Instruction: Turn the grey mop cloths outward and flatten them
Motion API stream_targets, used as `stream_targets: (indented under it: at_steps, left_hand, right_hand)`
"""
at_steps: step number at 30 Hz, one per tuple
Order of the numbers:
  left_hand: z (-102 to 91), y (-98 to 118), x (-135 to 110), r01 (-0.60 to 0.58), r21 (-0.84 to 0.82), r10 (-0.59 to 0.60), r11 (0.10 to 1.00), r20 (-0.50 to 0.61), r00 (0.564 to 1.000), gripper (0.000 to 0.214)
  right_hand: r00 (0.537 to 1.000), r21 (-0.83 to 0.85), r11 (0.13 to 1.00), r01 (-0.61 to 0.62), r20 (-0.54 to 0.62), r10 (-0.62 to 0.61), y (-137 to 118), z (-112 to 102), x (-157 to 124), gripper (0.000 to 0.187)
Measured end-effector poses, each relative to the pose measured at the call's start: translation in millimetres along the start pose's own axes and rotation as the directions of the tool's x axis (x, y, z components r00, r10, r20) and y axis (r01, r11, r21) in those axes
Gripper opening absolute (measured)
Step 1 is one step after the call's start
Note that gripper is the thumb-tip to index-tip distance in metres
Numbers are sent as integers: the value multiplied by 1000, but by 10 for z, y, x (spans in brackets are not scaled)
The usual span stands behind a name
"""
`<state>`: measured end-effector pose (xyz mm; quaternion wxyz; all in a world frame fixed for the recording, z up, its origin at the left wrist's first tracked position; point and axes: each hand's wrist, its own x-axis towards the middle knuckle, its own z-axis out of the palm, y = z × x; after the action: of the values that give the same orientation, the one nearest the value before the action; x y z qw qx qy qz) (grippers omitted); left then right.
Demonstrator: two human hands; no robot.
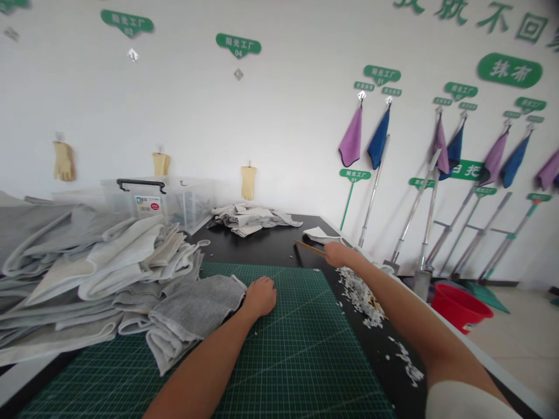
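My left hand (259,295) rests as a loose fist on the green cutting mat (297,349), its knuckles against a folded grey cloth (192,314). My right hand (339,254) reaches out over the black table (266,244) at the far right of the mat. It is closed on a thin wooden stick or ruler (309,248) that points left. A white cloth piece (321,235) lies just beyond it.
A large heap of grey cloths (87,262) fills the left side. A clear plastic bin (161,201) and a smaller cloth pile (251,218) sit at the back. White scraps (360,294) litter the table's right edge. A red basin (458,305) and mops stand on the floor at right.
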<state>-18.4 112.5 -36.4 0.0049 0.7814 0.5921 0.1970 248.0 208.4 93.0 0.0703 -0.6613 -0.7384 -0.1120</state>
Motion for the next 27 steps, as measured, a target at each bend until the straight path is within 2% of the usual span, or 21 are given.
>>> stream_targets:
  at_steps: [3,7,13,17,21,27]
  left_hand:
    - [10,1,-1,-3,6,3,1000,0,1000,26]
    - [9,8,-3,-7,18,7,1000,0,1000,26]
    - [11,13,12,-13,31,13,999,5,1000,25]
    - [31,3,27,-15,32,15,999,2,1000,24]
    - [54,-17,30,-19,26,19,999,-2,1000,24]
    - [74,-28,28,-13,24,13,1000,-8,1000,26]
  right_hand:
    - [994,-54,994,100,50,-97,13,-92,41,29]
    - [997,-128,989,77,3,-77,93,-141,106,32]
    - [999,-207,977,-51,-27,46,236,65,163,34]
    - [996,-247,965,-83,-8,84,288,259,195,32]
    - [997,-274,959,-72,7,76,323,360,241,32]
    - [999,-260,965,30,41,-20,389,308,324,33]
